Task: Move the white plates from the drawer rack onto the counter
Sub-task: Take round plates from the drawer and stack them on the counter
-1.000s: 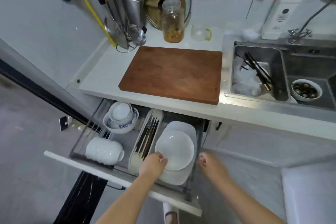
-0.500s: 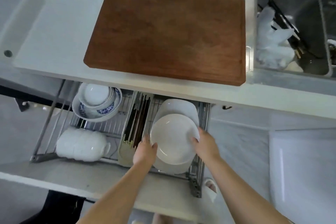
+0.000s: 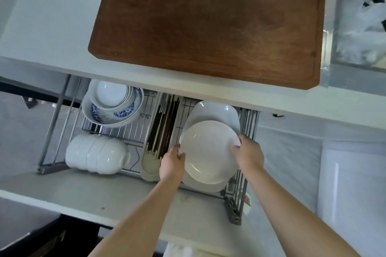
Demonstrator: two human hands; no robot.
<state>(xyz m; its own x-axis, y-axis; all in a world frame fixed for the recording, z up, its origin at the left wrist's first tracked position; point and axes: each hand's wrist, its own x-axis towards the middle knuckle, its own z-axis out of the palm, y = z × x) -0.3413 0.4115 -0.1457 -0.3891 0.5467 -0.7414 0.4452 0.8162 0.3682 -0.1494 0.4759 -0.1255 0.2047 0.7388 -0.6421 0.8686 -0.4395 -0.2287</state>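
Observation:
A round white plate (image 3: 208, 150) lies on top of a larger white plate (image 3: 215, 110) in the right part of the pulled-out wire drawer rack (image 3: 129, 131). My left hand (image 3: 172, 166) grips the round plate's left rim. My right hand (image 3: 249, 153) grips its right rim. The plate still rests on the stack. Above the drawer runs the white counter (image 3: 52, 27).
A big wooden cutting board (image 3: 208, 21) covers most of the counter. In the rack are blue-patterned bowls (image 3: 112, 104), a row of white bowls on their side (image 3: 96, 153) and a tray of chopsticks (image 3: 163, 129). The sink (image 3: 359, 16) is at right.
The view has come closer and turned down over the drawer. Both hands went from the front of the plates to gripping the round plate's two sides.

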